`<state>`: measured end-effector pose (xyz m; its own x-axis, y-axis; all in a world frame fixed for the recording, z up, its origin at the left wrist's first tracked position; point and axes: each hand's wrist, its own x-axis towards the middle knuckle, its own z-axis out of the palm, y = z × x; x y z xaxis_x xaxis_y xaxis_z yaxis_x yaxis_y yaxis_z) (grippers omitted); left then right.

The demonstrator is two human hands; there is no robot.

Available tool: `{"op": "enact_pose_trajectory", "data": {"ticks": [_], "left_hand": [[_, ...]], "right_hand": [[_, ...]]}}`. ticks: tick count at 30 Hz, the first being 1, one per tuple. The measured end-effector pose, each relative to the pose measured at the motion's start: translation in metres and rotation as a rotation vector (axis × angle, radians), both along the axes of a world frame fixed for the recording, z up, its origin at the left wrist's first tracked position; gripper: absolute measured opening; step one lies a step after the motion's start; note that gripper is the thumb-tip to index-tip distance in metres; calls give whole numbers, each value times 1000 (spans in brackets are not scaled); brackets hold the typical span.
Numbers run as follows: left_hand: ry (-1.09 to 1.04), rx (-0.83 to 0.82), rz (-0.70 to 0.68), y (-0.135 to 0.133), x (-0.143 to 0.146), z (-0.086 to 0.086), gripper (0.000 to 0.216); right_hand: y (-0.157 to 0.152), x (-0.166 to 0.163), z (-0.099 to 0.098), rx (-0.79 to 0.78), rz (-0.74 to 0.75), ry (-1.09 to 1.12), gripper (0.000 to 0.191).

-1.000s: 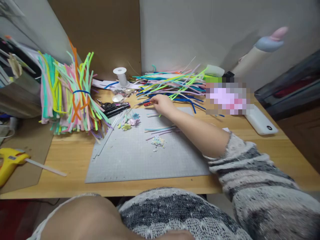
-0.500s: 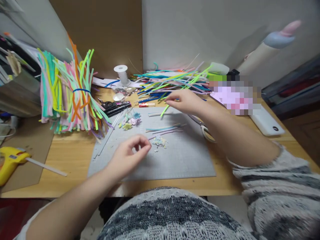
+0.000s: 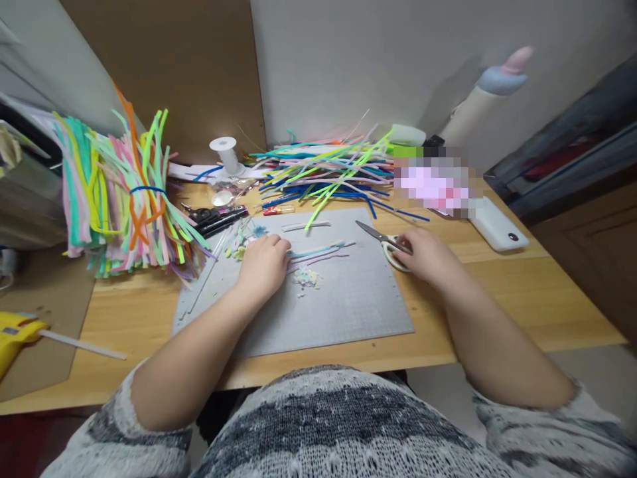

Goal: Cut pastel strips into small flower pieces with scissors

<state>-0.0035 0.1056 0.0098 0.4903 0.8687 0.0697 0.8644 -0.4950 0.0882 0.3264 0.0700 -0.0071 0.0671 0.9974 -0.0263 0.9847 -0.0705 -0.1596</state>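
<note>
My right hand (image 3: 428, 257) is closed at the handles of a pair of scissors (image 3: 381, 238), whose blades point up and left over the mat's right edge. On the grey cutting mat (image 3: 348, 305), my left hand (image 3: 263, 267) has its fingers curled down at the left ends of a few pale blue and purple pipe cleaners (image 3: 326, 252); its fingertips are partly hidden. Small fuzzy clippings (image 3: 307, 277) lie just below those stems. Fuzzy pastel flowers (image 3: 239, 249) are partly covered by the left hand. Two short pale stems (image 3: 306, 226) rest higher on the mat.
A loose pile of colourful pipe cleaners (image 3: 328, 169) lies along the wall. At left stand tied bundles of them (image 3: 124, 199), with a yellow glue gun (image 3: 17, 332) nearer me. A white spool (image 3: 226, 156) and black pens (image 3: 221, 222) are behind the mat; a white device (image 3: 497, 226) lies right.
My right hand has come from the pipe cleaner pile down to the scissors. The left hand has moved up the mat to the ends of the stems. The view has shifted slightly right.
</note>
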Motion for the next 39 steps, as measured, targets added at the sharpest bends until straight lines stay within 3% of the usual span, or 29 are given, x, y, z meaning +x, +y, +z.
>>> {"op": "enact_pose_trajectory", "data": {"ticks": [4, 9, 12, 15, 19, 21, 24, 31, 34, 39], "left_hand": [[-31, 1, -5, 2, -3, -6, 19], [-77, -4, -6, 4, -5, -8, 17], [-171, 5, -7, 5, -8, -3, 16], [-341, -5, 8, 4, -14, 6, 16], [-568, -61, 51, -4, -24, 19, 17], [-629, -127, 18, -11, -29, 25, 17], [-627, -245, -113, -20, -35, 29, 16], [-491, -466, -283, -28, -35, 28, 15], [-502, -503, -302, -30, -34, 25, 15], [-491, -498, -287, -32, -33, 16, 15]], "right_hand": [[4, -8, -1, 10, -121, 28, 27], [2, -12, 4, -75, -84, -31, 21], [-1, -4, 8, -46, -108, 46, 24], [-4, 4, 12, 139, -204, 337, 26], [-8, -7, 26, 319, -194, 1022, 28], [-9, -22, 35, 293, -153, 1169, 33], [-6, -50, 42, 204, -65, 1197, 38], [11, -100, 21, -173, 262, 857, 24], [19, -111, 9, -269, 273, 881, 26], [37, -117, 0, -290, 211, 1013, 31]]}}
